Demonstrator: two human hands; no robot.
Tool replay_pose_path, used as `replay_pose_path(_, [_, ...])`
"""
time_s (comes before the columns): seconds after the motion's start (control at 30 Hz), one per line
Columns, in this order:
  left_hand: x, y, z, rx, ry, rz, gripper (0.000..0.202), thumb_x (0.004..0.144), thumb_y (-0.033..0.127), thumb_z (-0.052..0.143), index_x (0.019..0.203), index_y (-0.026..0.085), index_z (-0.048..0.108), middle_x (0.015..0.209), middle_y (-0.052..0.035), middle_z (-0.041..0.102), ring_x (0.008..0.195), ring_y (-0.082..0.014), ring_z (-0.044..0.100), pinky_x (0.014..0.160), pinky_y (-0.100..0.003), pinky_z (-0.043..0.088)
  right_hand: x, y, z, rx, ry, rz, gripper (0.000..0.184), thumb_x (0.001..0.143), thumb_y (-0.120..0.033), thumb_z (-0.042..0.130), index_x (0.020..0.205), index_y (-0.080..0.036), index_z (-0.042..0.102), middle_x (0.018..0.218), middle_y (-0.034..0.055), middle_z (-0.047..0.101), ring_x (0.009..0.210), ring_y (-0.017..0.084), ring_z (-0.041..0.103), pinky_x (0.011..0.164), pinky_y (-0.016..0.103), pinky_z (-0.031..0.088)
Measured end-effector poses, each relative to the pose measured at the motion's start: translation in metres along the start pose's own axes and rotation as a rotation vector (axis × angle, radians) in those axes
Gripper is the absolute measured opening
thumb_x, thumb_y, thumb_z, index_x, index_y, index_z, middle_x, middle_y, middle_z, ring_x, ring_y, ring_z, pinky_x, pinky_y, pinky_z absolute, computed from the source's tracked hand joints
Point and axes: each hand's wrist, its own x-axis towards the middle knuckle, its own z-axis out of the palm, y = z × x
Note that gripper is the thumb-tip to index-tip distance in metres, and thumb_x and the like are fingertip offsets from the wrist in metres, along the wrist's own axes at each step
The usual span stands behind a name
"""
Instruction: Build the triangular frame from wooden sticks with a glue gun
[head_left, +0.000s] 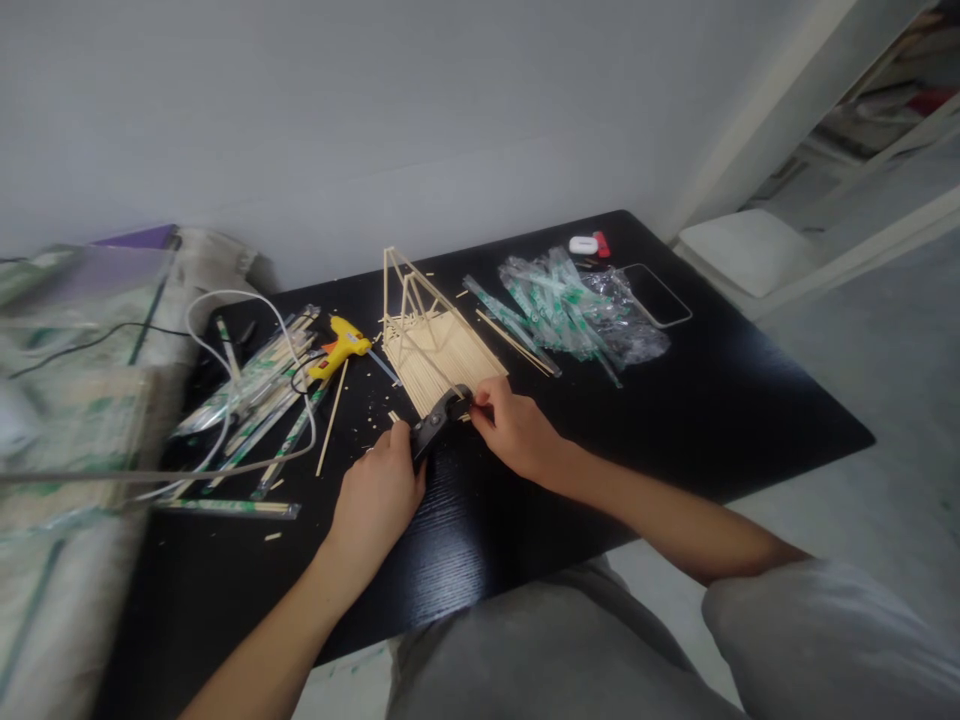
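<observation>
Head view: someone is sitting at a black table (pixel 712 400), both hands meeting at its middle.
Sleeves (pixel 255 390): lying at far left, several seemingly holding sticks inside.
Glue gun (pixel 339 345): resting beside them; the white cable (pixel 225 293) looping around it could be snagged by a forearm.
Left hand (pixel 375 495): wrapping round the cutters (pixel 439 420).
Stick (pixel 466 414): sitting at the cutters' blades, just in front of the model (pixel 442 350).
Right hand (pixel 517 432): pinching the stick right at the blades; fingertips could get nipped, and an offcut might fly.
Wrappers (pixel 577 305): piling up at right, contents unclear.
</observation>
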Motion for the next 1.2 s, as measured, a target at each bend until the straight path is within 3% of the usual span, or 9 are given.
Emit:
replay_pose_path(0.33, [-0.001,0.001,0.000,0.030,-0.036,-0.014,0.013,0.098,0.024,0.046,0.106,0.016,0.051,0.099,-0.0125,0.069,0.079,-0.0310,0.074,0.062,-0.038,0.054,0.001,0.000,0.000,-0.001,0.007,-0.022,0.016,0.093,-0.012,0.054,0.099,-0.022,0.043,0.081,0.0018,0.064,0.066,0.019,0.067,0.060,0.026,0.041])
replay_pose_path(0.67, [0.000,-0.001,-0.002,0.033,-0.057,-0.011,0.012,0.096,0.017,0.043,0.105,0.015,0.051,0.097,-0.0123,0.070,0.079,-0.0312,0.074,0.063,-0.038,0.054,0.003,-0.003,-0.003,0.041,-0.032,0.052,0.015,0.091,-0.015,0.057,0.097,-0.023,0.045,0.081,0.0013,0.065,0.066,0.019,0.068,0.060,0.026,0.043])
replay_pose_path(0.8, [0.003,-0.006,0.002,0.010,-0.007,-0.004,0.015,0.097,0.022,0.048,0.108,0.015,0.054,0.100,-0.0127,0.070,0.080,-0.0298,0.073,0.064,-0.037,0.054,0.005,0.001,-0.004,0.148,-0.013,0.082,0.019,0.090,-0.016,0.063,0.097,-0.023,0.046,0.083,0.0012,0.069,0.071,0.020,0.072,0.063,0.026,0.049])
replay_pose_path(1.0, [0.009,-0.026,0.004,-0.035,0.140,0.016,0.027,0.097,0.029,0.053,0.120,0.018,0.061,0.104,-0.0111,0.070,0.086,-0.0260,0.071,0.070,-0.033,0.052,0.010,0.003,-0.006,0.536,0.004,0.132,0.025,0.084,-0.021,0.076,0.097,-0.022,0.054,0.084,0.0005,0.076,0.081,0.018,0.076,0.077,0.029,0.057])
replay_pose_path(1.2, [0.018,-0.049,0.000,-0.288,0.286,0.041,0.030,0.096,0.046,0.054,0.106,0.021,0.069,0.099,-0.0072,0.073,0.087,-0.0228,0.068,0.073,-0.029,0.049,0.007,-0.001,-0.006,0.626,-0.132,0.163,0.018,0.080,-0.021,0.080,0.093,-0.018,0.068,0.085,0.0031,0.077,0.079,0.017,0.075,0.076,0.029,0.059])
